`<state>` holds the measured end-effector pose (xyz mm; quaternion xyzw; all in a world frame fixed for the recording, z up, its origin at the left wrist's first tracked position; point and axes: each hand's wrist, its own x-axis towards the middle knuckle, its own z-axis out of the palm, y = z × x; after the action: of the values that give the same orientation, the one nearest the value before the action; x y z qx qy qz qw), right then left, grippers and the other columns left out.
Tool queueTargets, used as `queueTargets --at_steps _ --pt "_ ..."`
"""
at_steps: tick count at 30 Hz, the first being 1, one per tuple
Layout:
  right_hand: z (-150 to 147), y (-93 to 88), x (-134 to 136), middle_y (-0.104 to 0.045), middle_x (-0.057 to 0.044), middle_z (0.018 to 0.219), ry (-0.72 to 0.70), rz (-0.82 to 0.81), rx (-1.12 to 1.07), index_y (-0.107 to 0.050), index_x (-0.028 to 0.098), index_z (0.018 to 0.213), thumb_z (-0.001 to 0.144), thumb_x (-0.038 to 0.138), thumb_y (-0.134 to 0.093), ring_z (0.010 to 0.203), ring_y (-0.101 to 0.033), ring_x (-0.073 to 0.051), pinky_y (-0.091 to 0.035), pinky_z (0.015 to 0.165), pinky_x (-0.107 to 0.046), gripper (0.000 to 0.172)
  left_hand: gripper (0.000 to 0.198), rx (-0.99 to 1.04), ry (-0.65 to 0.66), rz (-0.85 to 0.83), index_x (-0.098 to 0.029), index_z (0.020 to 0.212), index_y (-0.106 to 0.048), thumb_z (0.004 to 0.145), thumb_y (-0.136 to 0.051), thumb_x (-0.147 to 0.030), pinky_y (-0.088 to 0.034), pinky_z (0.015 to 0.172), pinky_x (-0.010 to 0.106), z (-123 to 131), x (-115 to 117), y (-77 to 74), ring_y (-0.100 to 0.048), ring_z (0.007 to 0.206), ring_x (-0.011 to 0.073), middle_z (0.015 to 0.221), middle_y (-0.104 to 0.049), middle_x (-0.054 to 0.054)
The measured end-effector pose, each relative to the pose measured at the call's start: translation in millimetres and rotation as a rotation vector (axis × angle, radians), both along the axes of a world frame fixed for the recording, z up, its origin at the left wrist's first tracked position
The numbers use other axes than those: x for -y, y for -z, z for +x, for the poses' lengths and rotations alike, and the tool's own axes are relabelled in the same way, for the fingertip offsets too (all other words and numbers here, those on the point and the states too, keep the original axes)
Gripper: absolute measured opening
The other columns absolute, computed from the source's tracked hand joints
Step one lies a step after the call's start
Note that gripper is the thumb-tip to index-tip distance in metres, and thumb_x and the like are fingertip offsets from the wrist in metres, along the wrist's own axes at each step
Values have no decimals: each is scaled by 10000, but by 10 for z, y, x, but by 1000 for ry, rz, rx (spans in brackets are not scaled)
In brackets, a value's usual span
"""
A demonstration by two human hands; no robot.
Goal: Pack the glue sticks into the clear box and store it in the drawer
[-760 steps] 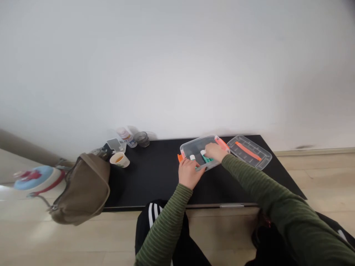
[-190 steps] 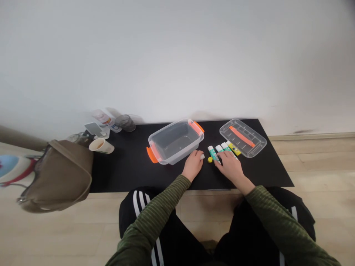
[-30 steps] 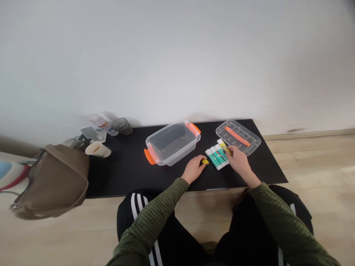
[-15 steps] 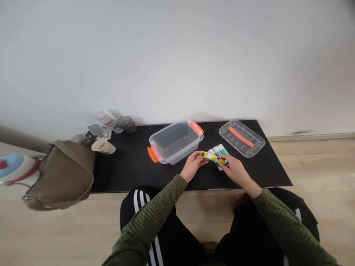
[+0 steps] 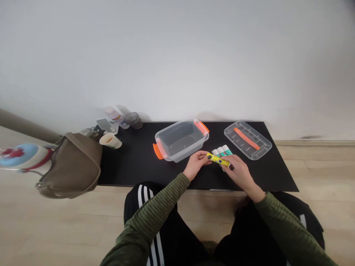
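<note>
Both of my hands hold a yellow glue stick (image 5: 218,160) level above the black table (image 5: 133,173). My left hand (image 5: 196,165) grips its left end, and my right hand (image 5: 238,171) grips its right end. Just behind it lie several white-and-green glue sticks (image 5: 222,150) side by side, partly hidden by the yellow one. To the left of my left hand stands a clear plastic box (image 5: 181,140) with orange clips. A clear plastic lid (image 5: 247,140) with an orange strip lies to the right, apart from my hands.
A paper cup (image 5: 110,140) with brown liquid, a glass (image 5: 133,120), a spray bottle (image 5: 116,116) and a phone (image 5: 104,124) stand at the table's far left. An olive bag (image 5: 73,166) hangs over the left edge. My black striped trousers lie below.
Over the last second the yellow stick has left the row of glue sticks and come into both hands. It now lies more level, and my hands have shifted slightly right.
</note>
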<state>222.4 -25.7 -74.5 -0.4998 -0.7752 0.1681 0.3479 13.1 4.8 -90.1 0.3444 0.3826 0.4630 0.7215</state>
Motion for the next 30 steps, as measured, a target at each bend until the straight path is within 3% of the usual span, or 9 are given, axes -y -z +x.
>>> queueTargets --at_steps 8,18,26,30 --pt "26 14 22 -720 -79 1046 -7 1 -16 -707 230 1105 888 271 -585 946 -675 -218 -552 830 -337 252 414 -12 12 20 -118 938 -667 653 -863 -346 -546 878 348 -13 19 11 -694 813 161 879 -729 71" --pt "10 16 38 -728 -65 989 -5 -116 -22 -714 223 1100 858 285 -599 823 -663 -189 -528 732 -299 275 417 -102 44 139 -131 955 -654 680 -836 -386 -527 882 360 -31 17 -10 -690 855 185 904 -726 82" --pt "-125 62 96 -730 -33 894 -38 -364 -19 -689 208 1066 800 333 -660 694 -646 -159 -516 664 -281 296 396 -166 105 243 -150 1022 -640 745 -774 -398 -505 943 395 22 61 -39 -672 1001 223 1044 -713 111" --pt "-197 63 116 -714 -30 856 -74 -420 -43 -660 188 1084 820 351 -635 645 -624 -144 -503 626 -270 311 290 -292 61 355 -160 1012 -641 790 -725 -327 -525 906 394 41 111 -154 -678 964 215 1036 -712 106"
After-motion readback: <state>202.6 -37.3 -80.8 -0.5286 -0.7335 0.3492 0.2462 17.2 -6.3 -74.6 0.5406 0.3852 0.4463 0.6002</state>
